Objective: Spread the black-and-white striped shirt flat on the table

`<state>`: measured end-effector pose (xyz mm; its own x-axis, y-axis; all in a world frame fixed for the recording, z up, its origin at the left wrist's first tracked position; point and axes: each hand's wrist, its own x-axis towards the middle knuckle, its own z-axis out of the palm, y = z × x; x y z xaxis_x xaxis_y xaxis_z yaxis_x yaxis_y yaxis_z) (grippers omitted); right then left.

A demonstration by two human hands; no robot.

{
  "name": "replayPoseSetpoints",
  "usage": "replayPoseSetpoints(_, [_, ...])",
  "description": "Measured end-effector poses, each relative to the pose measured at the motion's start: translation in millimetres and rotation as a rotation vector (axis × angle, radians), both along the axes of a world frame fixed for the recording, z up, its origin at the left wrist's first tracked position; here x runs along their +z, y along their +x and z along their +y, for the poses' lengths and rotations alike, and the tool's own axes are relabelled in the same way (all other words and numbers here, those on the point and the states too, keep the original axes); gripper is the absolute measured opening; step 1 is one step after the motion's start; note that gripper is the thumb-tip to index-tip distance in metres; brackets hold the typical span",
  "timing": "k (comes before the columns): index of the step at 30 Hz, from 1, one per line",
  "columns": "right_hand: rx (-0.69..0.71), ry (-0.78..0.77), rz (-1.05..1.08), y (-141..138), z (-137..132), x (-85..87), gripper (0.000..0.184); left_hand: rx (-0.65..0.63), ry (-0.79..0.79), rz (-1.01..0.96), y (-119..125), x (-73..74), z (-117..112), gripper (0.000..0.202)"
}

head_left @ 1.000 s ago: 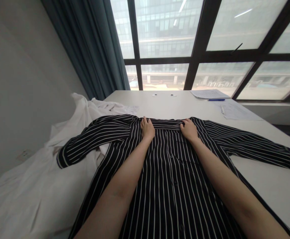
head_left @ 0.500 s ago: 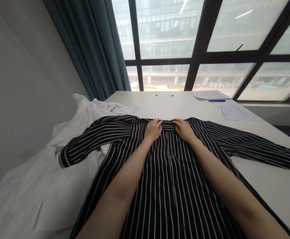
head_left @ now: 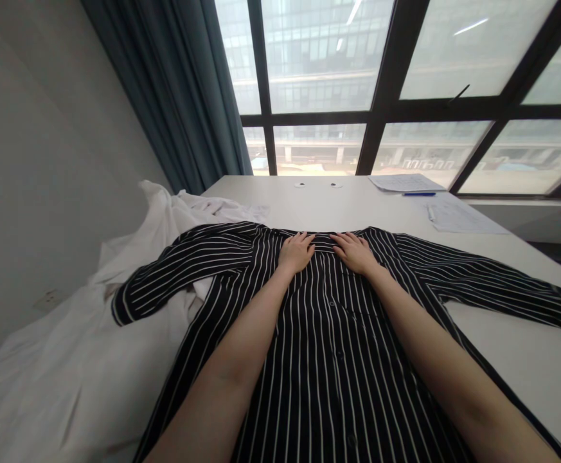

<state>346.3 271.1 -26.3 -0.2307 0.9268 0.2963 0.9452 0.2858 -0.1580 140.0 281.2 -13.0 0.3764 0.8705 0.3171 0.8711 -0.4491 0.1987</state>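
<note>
A black shirt with white stripes (head_left: 309,334) lies spread front side up, its collar end away from me and its sleeves out to both sides. Dark buttons run down its middle. My left hand (head_left: 297,252) rests on the collar area, fingers stretched forward and slightly apart. Across from it my right hand (head_left: 355,252) lies flat on the same band of cloth, fingers spread. A short stretch of collar shows between the two hands. Neither hand grips the fabric.
The shirt lies on a white table (head_left: 497,347). White cloth (head_left: 92,360) is heaped at the left, partly under the left sleeve. Papers (head_left: 463,215) and a blue pen (head_left: 419,193) lie at the far right. A blue curtain (head_left: 184,83) and windows stand behind.
My fingers have flattened and spread on the collar; the right hand's fingers have shifted slightly left. The shirt lies almost as before.
</note>
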Motion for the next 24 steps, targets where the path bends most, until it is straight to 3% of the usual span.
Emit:
replayPoseSetpoints(5, [-0.053, 0.030, 0.005, 0, 0, -0.2, 0.046, -0.011, -0.032, 0.027, -1, 0.4, 2, 0.048])
replayPoseSetpoints(15, [-0.235, 0.231, 0.069, 0, -9, 12.8, 0.039, -0.020, -0.076, 0.034, -3, -0.6, 5, 0.054])
replayPoseSetpoints(24, [-0.125, 0.230, 0.173, 4, -6, 12.7, 0.037, -0.072, -0.017, -0.040, -4, 2.5, -1, 0.044])
